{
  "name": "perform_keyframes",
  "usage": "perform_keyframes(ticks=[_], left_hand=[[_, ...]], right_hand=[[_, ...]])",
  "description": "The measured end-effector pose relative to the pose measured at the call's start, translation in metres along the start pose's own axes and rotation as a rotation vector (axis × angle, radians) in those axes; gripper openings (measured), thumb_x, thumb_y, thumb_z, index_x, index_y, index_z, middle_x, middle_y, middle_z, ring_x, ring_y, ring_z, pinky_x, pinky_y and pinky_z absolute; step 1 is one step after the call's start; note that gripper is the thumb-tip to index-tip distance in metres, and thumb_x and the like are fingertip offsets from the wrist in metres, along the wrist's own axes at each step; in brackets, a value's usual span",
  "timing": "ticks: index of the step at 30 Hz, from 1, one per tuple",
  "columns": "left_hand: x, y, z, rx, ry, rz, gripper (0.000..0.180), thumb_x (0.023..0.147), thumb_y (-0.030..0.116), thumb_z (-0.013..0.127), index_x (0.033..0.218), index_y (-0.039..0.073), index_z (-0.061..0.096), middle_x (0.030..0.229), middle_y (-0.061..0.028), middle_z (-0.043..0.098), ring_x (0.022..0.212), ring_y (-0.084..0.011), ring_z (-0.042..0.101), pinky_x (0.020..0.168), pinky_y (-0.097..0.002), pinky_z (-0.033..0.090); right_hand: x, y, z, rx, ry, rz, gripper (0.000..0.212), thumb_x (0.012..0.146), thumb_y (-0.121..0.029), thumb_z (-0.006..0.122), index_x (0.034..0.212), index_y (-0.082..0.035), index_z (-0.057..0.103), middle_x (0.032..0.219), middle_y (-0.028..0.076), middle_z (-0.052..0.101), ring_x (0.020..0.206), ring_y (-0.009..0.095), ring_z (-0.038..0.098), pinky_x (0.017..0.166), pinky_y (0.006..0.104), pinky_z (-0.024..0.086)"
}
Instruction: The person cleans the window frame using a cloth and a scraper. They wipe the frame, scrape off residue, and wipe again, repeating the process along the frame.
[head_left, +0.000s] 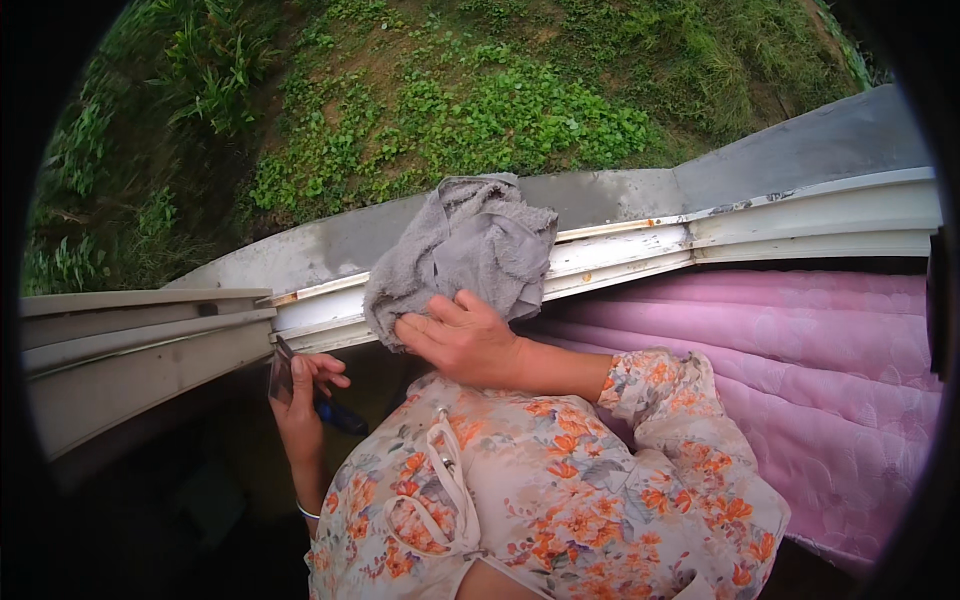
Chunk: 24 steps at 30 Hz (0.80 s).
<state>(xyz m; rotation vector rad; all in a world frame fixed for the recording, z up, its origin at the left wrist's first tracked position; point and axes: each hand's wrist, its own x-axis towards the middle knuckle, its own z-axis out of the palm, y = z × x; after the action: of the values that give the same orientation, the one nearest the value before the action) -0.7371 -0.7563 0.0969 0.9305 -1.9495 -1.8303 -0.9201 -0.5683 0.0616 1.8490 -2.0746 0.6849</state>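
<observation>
A crumpled grey towel-like cloth [470, 250] lies draped over the white window track [610, 247] and the sill's inner edge. With its fingers curled into the near end of the cloth, my right hand [462, 340] grips it. Lower and to the left, my left hand [300, 388] is closed around a thin, dark, flat piece [277, 372] beside the left end of the track. What that piece belongs to I cannot make out. Below the left hand is a small dark blue object [342, 415], partly in shadow.
Outside, a grey concrete ledge [610, 192] runs along the window, with green plants [520, 110] on soil beyond. A white frame [150, 335] extends to the left. Pink quilted fabric [790, 370] fills the right side, close to my right sleeve.
</observation>
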Motion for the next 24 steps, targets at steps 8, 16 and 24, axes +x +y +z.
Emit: perform_keyframes(ticks=[8, 16, 24], left_hand=[[0.003, 0.007, 0.007, 0.010, -0.042, 0.008, 0.040, 0.111, 0.032, 0.044, 0.091, 0.002, 0.063, 0.087, -0.0076, 0.071, 0.071, -0.0121, 0.067, 0.064, -0.0251, 0.042], [0.002, 0.000, 0.002, -0.053, -0.052, 0.044, 0.034, 0.111, 0.030, 0.045, 0.097, 0.003, 0.061, 0.087, -0.0064, 0.070, 0.072, -0.0113, 0.066, 0.064, -0.0236, 0.042], [-0.004, -0.005, -0.016, -0.089, -0.009, 0.093, 0.034, 0.111, 0.030, 0.044, 0.099, 0.003, 0.061, 0.087, -0.0059, 0.070, 0.071, -0.0109, 0.065, 0.064, -0.0222, 0.041]], right_hand=[[-0.045, 0.044, -0.050, -0.075, -0.097, 0.023, 0.027, 0.075, -0.015, 0.069, 0.101, -0.008, 0.066, 0.094, -0.005, 0.064, 0.076, 0.016, 0.052, 0.064, 0.0309, 0.037], [-0.066, 0.091, -0.088, -0.005, -0.094, -0.049, 0.010, 0.075, -0.010, 0.068, 0.077, -0.012, 0.058, 0.066, 0.001, 0.045, 0.063, 0.021, 0.048, 0.056, 0.0335, 0.037], [-0.023, 0.113, -0.112, 0.034, -0.085, 0.142, 0.011, 0.084, -0.011, 0.072, 0.094, -0.007, 0.069, 0.066, 0.009, 0.057, 0.061, 0.030, 0.060, 0.054, 0.0432, 0.047]])
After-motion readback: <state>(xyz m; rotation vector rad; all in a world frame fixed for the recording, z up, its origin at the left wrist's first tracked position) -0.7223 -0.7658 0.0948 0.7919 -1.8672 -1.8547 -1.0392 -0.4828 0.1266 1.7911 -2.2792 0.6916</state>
